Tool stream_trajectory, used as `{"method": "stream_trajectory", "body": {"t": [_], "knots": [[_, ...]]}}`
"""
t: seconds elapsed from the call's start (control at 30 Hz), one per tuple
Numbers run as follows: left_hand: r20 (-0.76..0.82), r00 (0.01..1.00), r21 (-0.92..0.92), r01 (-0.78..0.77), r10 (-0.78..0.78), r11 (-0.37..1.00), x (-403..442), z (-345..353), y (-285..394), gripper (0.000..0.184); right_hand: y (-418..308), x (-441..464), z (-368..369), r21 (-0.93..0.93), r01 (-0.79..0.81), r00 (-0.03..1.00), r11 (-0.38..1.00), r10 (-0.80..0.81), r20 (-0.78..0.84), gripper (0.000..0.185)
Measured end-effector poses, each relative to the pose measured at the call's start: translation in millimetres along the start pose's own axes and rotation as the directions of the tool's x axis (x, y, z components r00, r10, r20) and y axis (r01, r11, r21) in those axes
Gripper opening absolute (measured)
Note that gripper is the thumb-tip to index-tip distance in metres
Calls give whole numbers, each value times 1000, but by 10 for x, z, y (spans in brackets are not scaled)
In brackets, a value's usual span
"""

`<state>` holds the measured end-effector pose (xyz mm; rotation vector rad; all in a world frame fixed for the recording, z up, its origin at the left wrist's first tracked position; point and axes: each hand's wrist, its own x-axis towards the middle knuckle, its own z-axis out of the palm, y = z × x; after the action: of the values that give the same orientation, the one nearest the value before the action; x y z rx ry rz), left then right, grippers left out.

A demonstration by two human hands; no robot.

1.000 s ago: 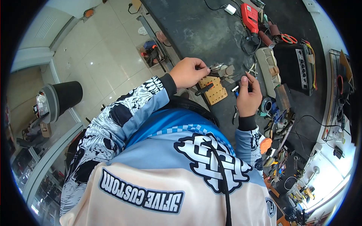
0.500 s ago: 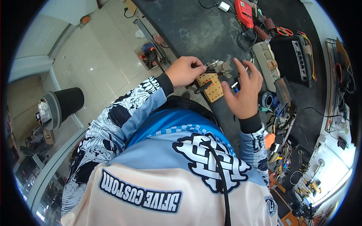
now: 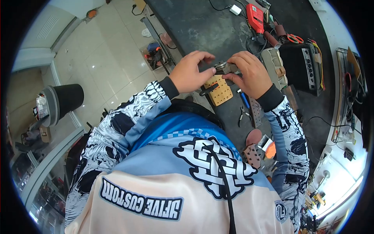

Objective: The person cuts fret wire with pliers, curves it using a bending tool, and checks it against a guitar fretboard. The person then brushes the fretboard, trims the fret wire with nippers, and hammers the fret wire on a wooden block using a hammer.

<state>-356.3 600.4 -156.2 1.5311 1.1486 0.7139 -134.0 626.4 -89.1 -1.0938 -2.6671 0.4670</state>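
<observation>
A small metal vise-like fixture (image 3: 223, 68) stands at the near edge of the bench, partly covered by my fingers. My right hand (image 3: 251, 74) curls round its right end, fingers on the far side and thumb on the near side. On the other side, my left hand (image 3: 191, 72) has thumb and forefinger apart, the thumb tip close to the fixture; nothing is visible between them. Just below lies a yellow block with rows of holes (image 3: 221, 93), with a black-handled clamp or tool (image 3: 209, 90) across its left side.
The dark bench (image 3: 191, 27) carries a red power tool (image 3: 255, 18), orange-handled scissors (image 3: 295, 38) and a black amplifier-like box (image 3: 300, 66). Pliers (image 3: 244, 116) and a blue-handled tool (image 3: 244, 99) lie near my right forearm. A black bin (image 3: 68, 102) stands on the tiled floor.
My right hand has moved from hovering with spread fingers to closing round the fixture. My left hand has parted its pinched thumb and forefinger. Pliers formerly behind the right hand now show.
</observation>
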Motion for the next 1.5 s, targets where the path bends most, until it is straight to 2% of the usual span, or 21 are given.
{"method": "stream_trajectory", "body": {"t": [0.03, 0.1, 0.13, 0.23, 0.33, 0.47, 0.53, 0.8, 0.83, 0.93, 1.03, 1.1, 1.13, 1.2, 1.23, 1.27, 1.33, 1.37, 1.4, 1.47, 1.5], "knots": [[-11, 1000, 2, 5, -5, 1000, -13, -10, 35, 38, 19, -10, 19, 4, 11, 1000, 1000, -11, 2, 34], [-16, 951, 241, -297, 310, 924, -34, -4, 88, 53, 50, -39, 54, 79, -16, 1000, 997, 17, -10, 35], [-27, 952, 249, -290, 306, 924, -37, 18, 102, 53, 66, -53, 61, 83, -2, 1000, 997, 3, -10, 35], [11, 943, 175, -329, 333, 928, -16, 149, 116, 69, 120, -76, 84, 147, 29, 999, 989, -22, -50, 36], [-69, 943, 164, -310, 325, 936, 4, 321, 130, 67, 142, -134, 139, 223, 14, 995, 975, 9, -104, 36], [-123, 953, 232, -243, 277, 942, 4, 403, 154, 60, 244, -110, 189, 247, 135, 984, 960, -102, -143, 34], [-199, 934, 299, -229, 295, 926, -42, 455, 197, 54, 291, -125, 224, 264, 177, 978, 948, -141, -152, 34], [-345, 890, 396, -151, 299, 906, -163, 638, 220, 55, 464, -49, 300, 298, 391, 916, 871, -337, -215, 37], [-329, 909, 377, -123, 257, 918, -171, 621, 248, 56, 458, -48, 287, 301, 404, 911, 864, -349, -221, 37], [-307, 932, 387, -62, 192, 920, -206, 554, 366, 59, 428, -52, 223, 303, 353, 934, 885, -313, -174, 37], [-238, 954, 437, -60, 180, 898, -147, 521, 423, 61, 496, -162, 104, 279, 341, 930, 898, -278, -240, 38], [-188, 950, 530, -116, 250, 840, -92, 496, 446, 55, 505, -289, -23, 161, 226, 910, 961, -150, -387, 35], [-171, 949, 541, -135, 266, 830, -61, 480, 405, 55, 491, -339, -44, 151, 219, 903, 964, -142, -405, 35], [-145, 978, 459, -65, 147, 886, -21, 457, 399, 50, 411, -435, -122, 244, 56, 961, 968, 14, -275, 32], [-164, 973, 454, -71, 162, 888, -36, 453, 419, 47, 389, -407, -117, 97, 150, 922, 984, -104, -373, 31], [-150, 973, 455, -88, 173, 886, -61, 444, 443, 47, 328, -391, -124, 88, 136, 920, 987, -93, -380, 31], [-227, 974, 275, 69, -5, 959, -86, 470, 431, 44, 236, -361, -101, -46, 101, 962, 994, -109, -249, 33], [-229, 967, 274, -45, 111, 961, -80, 474, 317, 45, 192, -323, -51, -107, 90, 957, 990, -115, -266, 39], [-229, 966, 270, -53, 117, 962, -55, 478, 256, 45, 148, -271, -39, -116, 87, 957, 989, -115, -265, 39], [-227, 968, 116, -83, 108, 990, -39, 461, 113, 46, 59, -143, -3, -141, 14, 984, 990, -39, -175, 41], [-241, 964, 110, -86, 110, 990, -28, 459, 69, 46, 22, -74, 26, -171, 24, 977, 985, -59, -204, 42]]}}
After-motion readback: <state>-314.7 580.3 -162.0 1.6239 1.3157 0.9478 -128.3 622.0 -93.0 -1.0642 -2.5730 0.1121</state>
